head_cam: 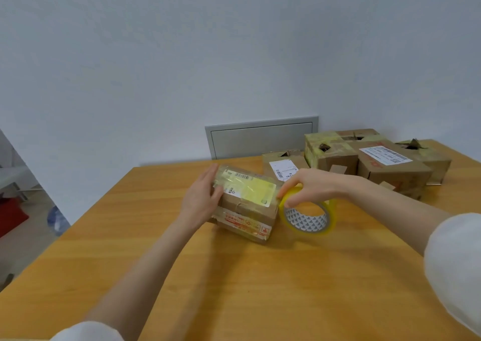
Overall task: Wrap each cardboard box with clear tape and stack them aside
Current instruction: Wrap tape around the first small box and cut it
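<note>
While the labelled cardboard box (pixel 247 205) is braced at the centre of the wooden table (pixel 182 275) by the straight-fingered left hand (pixel 201 201) on its nine o'clock side, the yellowish tape roll (pixel 307 221) is gripped by the right hand (pixel 315 185) just beside its three o'clock side. Other taped boxes (pixel 369 161) are grouped at two o'clock.

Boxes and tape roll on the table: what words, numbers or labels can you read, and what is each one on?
No text here can be read.
On the held box: a barcode label and red print, both blurred.
On the small box behind: a white barcode label, too small.
On the large box: a shipping label and red print, blurred.
On the tape roll: a triangle pattern only, no words.
</note>
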Demonstrator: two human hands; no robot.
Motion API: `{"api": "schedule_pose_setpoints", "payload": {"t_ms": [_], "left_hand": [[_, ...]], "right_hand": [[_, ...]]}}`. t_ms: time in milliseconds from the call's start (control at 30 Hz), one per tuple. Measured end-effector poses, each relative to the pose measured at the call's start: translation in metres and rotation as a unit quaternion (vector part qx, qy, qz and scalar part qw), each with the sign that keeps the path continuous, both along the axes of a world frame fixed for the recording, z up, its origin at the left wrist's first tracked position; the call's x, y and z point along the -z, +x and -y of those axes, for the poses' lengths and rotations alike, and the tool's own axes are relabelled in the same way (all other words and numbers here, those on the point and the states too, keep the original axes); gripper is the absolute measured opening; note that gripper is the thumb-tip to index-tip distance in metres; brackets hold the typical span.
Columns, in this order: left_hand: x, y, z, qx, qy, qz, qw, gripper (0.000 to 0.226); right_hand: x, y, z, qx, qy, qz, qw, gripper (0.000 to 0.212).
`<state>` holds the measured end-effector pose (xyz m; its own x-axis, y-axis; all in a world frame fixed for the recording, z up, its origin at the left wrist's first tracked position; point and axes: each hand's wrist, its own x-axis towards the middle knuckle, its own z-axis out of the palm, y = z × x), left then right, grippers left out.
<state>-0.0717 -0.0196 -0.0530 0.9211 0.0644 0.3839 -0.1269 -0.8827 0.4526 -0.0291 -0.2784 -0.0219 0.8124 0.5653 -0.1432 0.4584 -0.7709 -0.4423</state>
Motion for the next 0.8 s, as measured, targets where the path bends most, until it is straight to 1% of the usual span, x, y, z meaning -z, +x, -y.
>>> {"api": "schedule_pose_setpoints", "payload": {"t_ms": [33, 67, 133, 200, 233, 333, 400, 500, 567, 633, 700, 800], "left_hand": [[-0.005, 0.003, 0.003, 0.016, 0.102, 0.006, 0.995, 0.056], [-0.008, 0.007, 0.007, 0.032, 0.167, -0.013, 0.985, 0.059], [-0.005, 0.014, 0.012, 0.035, 0.229, -0.097, 0.968, 0.065], [0.007, 0.016, 0.011, 0.029, 0.238, -0.170, 0.956, 0.069], [0.011, 0.015, 0.010, 0.025, 0.232, -0.187, 0.954, 0.068], [0.008, 0.013, 0.011, 0.033, 0.243, -0.182, 0.952, 0.060], [0.007, 0.008, 0.028, 0.077, 0.258, -0.170, 0.948, 0.057], [0.014, 0.003, 0.049, 0.123, 0.250, -0.162, 0.946, 0.062], [0.013, 0.003, 0.049, 0.129, 0.253, -0.168, 0.944, 0.063], [0.010, 0.003, 0.049, 0.136, 0.255, -0.181, 0.940, 0.059], [0.012, 0.000, 0.054, 0.135, 0.266, -0.174, 0.938, 0.056], [0.006, -0.003, 0.058, 0.138, 0.264, -0.194, 0.935, 0.064]], "right_hand": [[-0.002, -0.001, -0.002, -0.002, -0.011, 0.010, 1.000, 0.028], [-0.003, -0.002, -0.004, -0.003, -0.024, 0.021, 0.999, 0.029], [-0.005, -0.003, -0.007, -0.003, -0.044, 0.035, 0.998, 0.032], [-0.001, -0.003, -0.008, -0.001, -0.046, 0.037, 0.998, 0.036], [0.001, -0.003, -0.009, 0.002, -0.041, 0.038, 0.998, 0.037], [0.003, -0.002, -0.011, 0.007, -0.033, 0.037, 0.999, 0.037], [0.003, -0.002, -0.011, 0.004, -0.041, 0.043, 0.998, 0.037], [0.004, -0.001, -0.011, 0.004, -0.041, 0.043, 0.998, 0.038], [0.004, -0.001, -0.011, 0.004, -0.032, 0.039, 0.999, 0.039], [0.006, -0.002, -0.010, 0.007, -0.032, 0.040, 0.999, 0.040], [0.008, -0.003, -0.010, 0.007, -0.032, 0.041, 0.999, 0.041], [0.010, -0.002, -0.009, 0.009, -0.030, 0.047, 0.998, 0.044]]}}
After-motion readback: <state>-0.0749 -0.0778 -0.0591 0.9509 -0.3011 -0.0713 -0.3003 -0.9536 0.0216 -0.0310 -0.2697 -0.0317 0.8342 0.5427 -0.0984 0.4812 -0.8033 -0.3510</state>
